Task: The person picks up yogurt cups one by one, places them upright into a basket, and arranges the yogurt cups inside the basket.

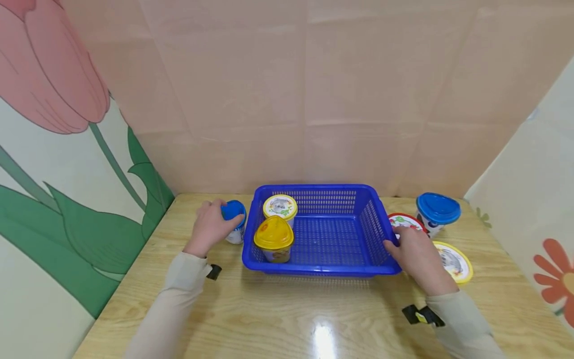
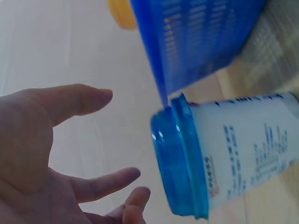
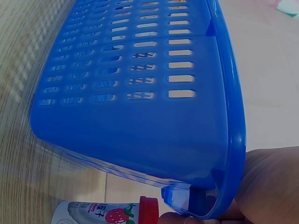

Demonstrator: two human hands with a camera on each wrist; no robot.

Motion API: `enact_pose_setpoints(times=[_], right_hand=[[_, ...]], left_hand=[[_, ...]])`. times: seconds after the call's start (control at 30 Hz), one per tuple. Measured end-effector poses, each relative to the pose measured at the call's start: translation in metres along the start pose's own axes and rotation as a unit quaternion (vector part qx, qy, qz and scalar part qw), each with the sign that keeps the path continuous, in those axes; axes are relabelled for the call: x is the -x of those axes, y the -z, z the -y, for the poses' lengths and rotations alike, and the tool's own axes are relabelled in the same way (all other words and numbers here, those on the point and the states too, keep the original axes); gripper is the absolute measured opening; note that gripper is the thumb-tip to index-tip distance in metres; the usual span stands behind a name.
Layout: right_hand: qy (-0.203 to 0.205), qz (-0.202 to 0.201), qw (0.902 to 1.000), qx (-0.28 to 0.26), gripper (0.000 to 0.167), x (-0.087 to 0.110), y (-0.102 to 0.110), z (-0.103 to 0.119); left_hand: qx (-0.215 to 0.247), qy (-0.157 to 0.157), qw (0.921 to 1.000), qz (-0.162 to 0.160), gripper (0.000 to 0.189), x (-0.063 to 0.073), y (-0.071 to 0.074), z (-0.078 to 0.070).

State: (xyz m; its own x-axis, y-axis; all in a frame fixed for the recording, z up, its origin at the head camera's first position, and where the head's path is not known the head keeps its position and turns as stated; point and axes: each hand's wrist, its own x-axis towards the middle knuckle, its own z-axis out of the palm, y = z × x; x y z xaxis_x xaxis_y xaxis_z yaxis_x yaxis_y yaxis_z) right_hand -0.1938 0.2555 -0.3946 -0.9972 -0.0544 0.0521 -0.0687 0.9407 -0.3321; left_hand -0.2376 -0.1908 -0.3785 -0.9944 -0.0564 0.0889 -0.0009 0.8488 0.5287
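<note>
A blue plastic basket (image 1: 320, 269) stands on the table. Inside at its left end are a yellow-lidded cup (image 1: 274, 234) and a container with a white, yellow-rimmed lid (image 1: 280, 205). My left hand (image 1: 211, 225) hovers at a blue-lidded cup (image 1: 235, 234) standing just left of the basket. In the left wrist view, thumb and fingers are spread apart, with a gap between them and the cup's lid (image 2: 175, 163). My right hand (image 1: 419, 257) grips the basket's right rim (image 3: 236, 121); some of its fingers are hidden behind the rim.
Right of the basket stand a red-rimmed container (image 1: 405, 221), a taller blue-lidded cup (image 1: 438, 209) and a container with a yellow-rimmed lid (image 1: 455, 262), partly covered by my right hand. A wall (image 1: 305, 99) rises behind the wooden table (image 1: 278, 319), with flower-patterned panels at both sides.
</note>
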Motion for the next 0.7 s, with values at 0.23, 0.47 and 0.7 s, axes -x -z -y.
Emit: enact_pose_setpoints(times=[0.23, 0.47, 0.7], right_hand=[[0.016, -0.016, 0.9997, 0.003, 0.049, 0.001, -0.001, -0.002], [0.02, -0.021, 0.9996, 0.001, 0.047, 0.001, -0.002, -0.002], [0.01, -0.014, 0.9999, 0.003, 0.047, 0.0, -0.002, -0.002]], left_hand=[[0.007, 0.033, 0.9994, -0.009, 0.089, -0.005, -0.004, 0.011], [0.004, 0.047, 0.9989, 0.0, 0.099, -0.008, -0.01, 0.02], [0.0, 0.049, 0.9988, 0.006, 0.099, -0.011, -0.013, 0.025]])
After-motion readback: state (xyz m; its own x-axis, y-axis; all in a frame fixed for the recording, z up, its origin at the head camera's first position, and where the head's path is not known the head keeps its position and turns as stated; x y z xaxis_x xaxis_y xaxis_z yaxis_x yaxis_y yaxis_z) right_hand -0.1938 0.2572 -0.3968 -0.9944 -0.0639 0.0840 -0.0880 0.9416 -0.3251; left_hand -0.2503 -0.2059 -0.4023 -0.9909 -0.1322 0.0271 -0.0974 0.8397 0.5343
